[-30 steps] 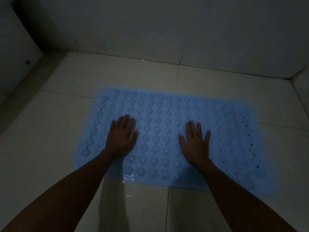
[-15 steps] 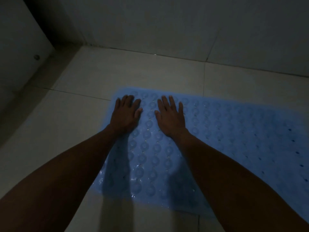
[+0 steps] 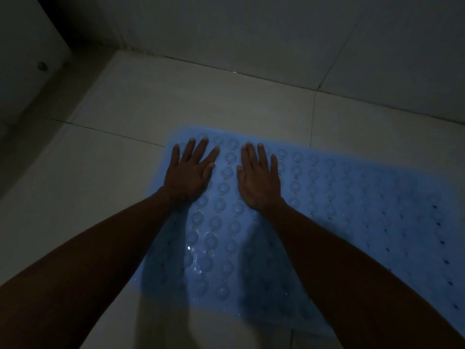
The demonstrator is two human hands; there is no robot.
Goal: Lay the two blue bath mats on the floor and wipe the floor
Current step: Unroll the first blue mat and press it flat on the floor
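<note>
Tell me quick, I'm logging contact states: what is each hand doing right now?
Left hand: open, flat, fingers spread on the blue bath mat.
Right hand: open, flat on the same mat, holding nothing.

Head view, looking down, close over floor (image 3: 201,107).

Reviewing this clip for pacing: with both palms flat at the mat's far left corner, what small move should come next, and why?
Probably slide both hands rightward, pressing as they go. The left hand and right hand lie flat, side by side, on the blue mat near its left end; its right stretch lies beyond them.
</note>
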